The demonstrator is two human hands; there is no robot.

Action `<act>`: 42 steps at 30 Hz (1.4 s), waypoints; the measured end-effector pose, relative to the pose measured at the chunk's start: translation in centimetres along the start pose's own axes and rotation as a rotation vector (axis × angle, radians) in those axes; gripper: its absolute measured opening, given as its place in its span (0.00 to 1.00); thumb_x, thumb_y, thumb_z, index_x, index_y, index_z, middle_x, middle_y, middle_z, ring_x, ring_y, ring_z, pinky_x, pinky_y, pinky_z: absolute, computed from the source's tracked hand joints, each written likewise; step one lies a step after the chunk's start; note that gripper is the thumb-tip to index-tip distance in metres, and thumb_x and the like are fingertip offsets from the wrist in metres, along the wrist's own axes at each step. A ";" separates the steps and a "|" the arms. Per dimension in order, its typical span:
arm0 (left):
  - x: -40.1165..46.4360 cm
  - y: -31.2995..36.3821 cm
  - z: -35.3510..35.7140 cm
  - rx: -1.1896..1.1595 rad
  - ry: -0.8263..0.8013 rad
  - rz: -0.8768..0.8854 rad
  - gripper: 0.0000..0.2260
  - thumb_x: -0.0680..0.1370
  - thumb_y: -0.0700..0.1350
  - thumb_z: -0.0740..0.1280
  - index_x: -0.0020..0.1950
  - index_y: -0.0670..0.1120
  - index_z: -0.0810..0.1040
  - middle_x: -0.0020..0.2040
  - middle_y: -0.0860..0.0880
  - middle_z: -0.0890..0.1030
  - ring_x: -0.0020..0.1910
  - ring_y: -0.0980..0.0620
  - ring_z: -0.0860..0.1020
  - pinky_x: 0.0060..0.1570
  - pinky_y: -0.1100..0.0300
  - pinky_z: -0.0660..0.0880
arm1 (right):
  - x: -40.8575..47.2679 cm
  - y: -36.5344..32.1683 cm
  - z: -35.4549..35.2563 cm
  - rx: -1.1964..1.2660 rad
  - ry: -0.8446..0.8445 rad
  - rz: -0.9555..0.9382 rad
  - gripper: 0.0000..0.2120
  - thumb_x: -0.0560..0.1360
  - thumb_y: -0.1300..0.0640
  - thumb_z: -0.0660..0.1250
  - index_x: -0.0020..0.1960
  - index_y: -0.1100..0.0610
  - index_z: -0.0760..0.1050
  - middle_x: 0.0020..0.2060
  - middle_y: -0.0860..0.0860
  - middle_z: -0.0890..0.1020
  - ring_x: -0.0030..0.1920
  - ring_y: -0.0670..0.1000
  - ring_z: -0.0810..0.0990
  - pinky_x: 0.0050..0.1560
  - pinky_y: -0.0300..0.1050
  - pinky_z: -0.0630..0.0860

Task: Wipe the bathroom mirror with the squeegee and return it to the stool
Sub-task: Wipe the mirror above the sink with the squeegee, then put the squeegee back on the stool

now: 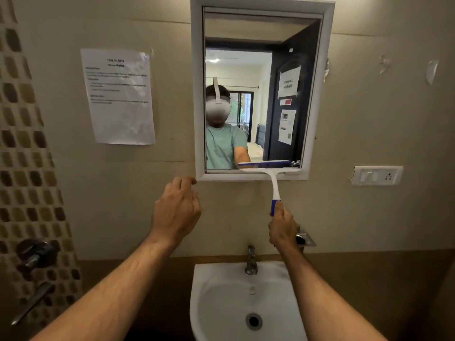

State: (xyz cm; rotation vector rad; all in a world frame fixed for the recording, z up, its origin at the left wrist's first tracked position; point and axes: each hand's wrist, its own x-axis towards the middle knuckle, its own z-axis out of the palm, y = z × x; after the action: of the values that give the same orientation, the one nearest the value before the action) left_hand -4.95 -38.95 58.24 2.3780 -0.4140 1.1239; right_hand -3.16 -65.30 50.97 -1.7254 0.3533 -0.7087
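Observation:
The white-framed mirror (317, 94) hangs on the beige wall above the sink. My right hand (283, 225) grips the blue end of the white squeegee (274, 185) handle. The squeegee's blade lies across the mirror's bottom right edge, against the lower frame. My left hand (176, 210) hovers below the mirror's lower left corner, fingers loosely curled, holding nothing. The stool is out of view.
A white sink (211, 274) with a metal tap (251, 260) stands right below my hands. A printed sheet (119, 97) is taped left of the mirror, a switch plate (378, 175) is on the right. Wall taps (37, 254) stick out at lower left.

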 end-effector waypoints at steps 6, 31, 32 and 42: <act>-2.7 -3.3 -2.1 0.021 -0.054 -0.032 0.11 0.81 0.45 0.61 0.63 0.45 0.74 0.56 0.46 0.76 0.52 0.49 0.73 0.42 0.53 0.74 | -5.4 -0.6 4.2 0.002 -0.044 -0.011 0.22 0.81 0.36 0.53 0.40 0.51 0.73 0.31 0.50 0.76 0.31 0.53 0.74 0.33 0.46 0.70; -22.9 -30.3 -0.7 0.292 -0.542 -0.423 0.11 0.83 0.46 0.59 0.64 0.47 0.72 0.56 0.47 0.74 0.55 0.47 0.73 0.46 0.52 0.75 | -25.9 16.1 27.6 -0.215 -0.531 0.404 0.16 0.79 0.44 0.66 0.60 0.45 0.63 0.45 0.46 0.78 0.36 0.47 0.82 0.28 0.34 0.73; -23.6 -31.3 -0.2 0.293 -0.575 -0.432 0.11 0.83 0.46 0.59 0.64 0.46 0.72 0.56 0.46 0.74 0.55 0.47 0.73 0.47 0.52 0.75 | -26.3 17.0 28.5 -0.223 -0.543 0.422 0.16 0.79 0.45 0.66 0.61 0.46 0.63 0.46 0.47 0.78 0.37 0.47 0.81 0.30 0.35 0.73; -31.0 -42.1 7.7 0.288 -0.808 -0.384 0.12 0.80 0.44 0.64 0.62 0.43 0.74 0.56 0.42 0.76 0.55 0.41 0.73 0.51 0.45 0.72 | -31.2 25.6 36.2 -0.434 -0.518 0.538 0.18 0.80 0.48 0.65 0.65 0.56 0.68 0.53 0.53 0.79 0.48 0.51 0.80 0.49 0.49 0.79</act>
State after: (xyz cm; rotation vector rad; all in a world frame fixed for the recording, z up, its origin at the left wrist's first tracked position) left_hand 0.01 -5.49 17.59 2.9241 -0.0279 0.0142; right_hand -1.22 -26.51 13.07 -2.0163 0.6016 0.2266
